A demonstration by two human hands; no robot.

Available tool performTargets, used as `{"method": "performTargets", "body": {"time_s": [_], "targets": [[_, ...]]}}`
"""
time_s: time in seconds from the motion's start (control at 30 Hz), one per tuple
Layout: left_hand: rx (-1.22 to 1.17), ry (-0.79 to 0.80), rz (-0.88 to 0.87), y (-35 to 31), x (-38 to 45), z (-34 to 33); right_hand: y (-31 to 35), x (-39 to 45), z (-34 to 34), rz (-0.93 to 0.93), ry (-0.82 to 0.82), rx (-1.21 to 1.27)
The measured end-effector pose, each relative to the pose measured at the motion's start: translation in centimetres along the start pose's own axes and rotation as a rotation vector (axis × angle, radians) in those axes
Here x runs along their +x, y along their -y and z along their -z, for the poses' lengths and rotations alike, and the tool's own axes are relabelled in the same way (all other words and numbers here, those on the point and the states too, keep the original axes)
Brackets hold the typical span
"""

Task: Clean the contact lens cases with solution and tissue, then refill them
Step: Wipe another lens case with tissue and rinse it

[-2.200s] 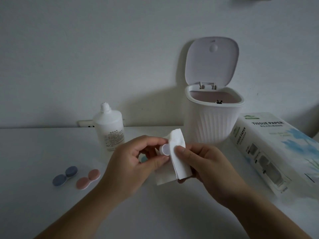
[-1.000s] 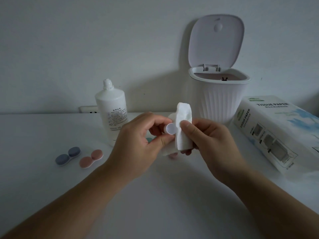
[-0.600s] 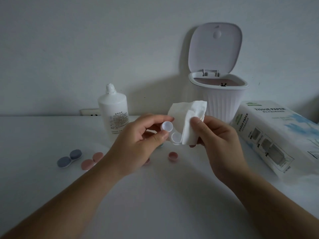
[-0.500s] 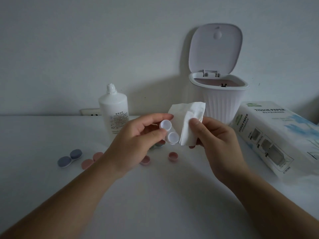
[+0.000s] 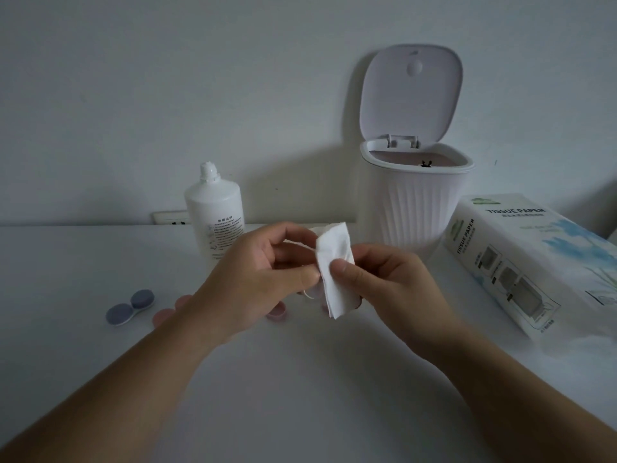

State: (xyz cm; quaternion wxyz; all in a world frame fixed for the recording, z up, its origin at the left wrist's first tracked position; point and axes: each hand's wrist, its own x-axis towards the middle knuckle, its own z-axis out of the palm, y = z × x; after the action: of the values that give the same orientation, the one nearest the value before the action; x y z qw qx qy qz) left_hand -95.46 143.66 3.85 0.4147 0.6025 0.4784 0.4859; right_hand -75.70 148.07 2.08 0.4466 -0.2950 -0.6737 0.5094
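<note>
White folded tissue (image 5: 335,269) is pinched under your right hand's (image 5: 390,282) thumb, pressed against the small white lens case that your left hand (image 5: 263,279) grips with curled fingers; the case is almost wholly hidden behind the paper, above the middle of the white table (image 5: 300,396). Squeeze too loosely and the wet case could slip onto the loose pink cap (image 5: 276,312) below. The white solution bottle (image 5: 215,218) stands near the back edge.
</note>
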Motion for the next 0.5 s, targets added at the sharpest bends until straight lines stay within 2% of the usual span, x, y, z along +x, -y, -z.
{"method": "performTargets", "body": {"time_s": [0.2, 0.3, 0.43, 0.5], "targets": [[0.006, -0.058, -0.014, 0.15, 0.24, 0.22, -0.19, 0.09, 0.40, -0.012, -0.046, -0.047], [-0.014, -0.040, -0.031, 0.13, 0.15, 0.03, -0.34, 0.40, 0.65, -0.025, -0.101, 0.041], [0.270, -0.120, -0.207, 0.72, -0.17, -0.66, -0.38, 0.60, 0.87, -0.081, -0.076, 0.117], [0.327, -0.178, -0.246, 0.75, -0.22, -0.76, -0.44, 0.62, 0.89, -0.102, -0.030, 0.119]]}}
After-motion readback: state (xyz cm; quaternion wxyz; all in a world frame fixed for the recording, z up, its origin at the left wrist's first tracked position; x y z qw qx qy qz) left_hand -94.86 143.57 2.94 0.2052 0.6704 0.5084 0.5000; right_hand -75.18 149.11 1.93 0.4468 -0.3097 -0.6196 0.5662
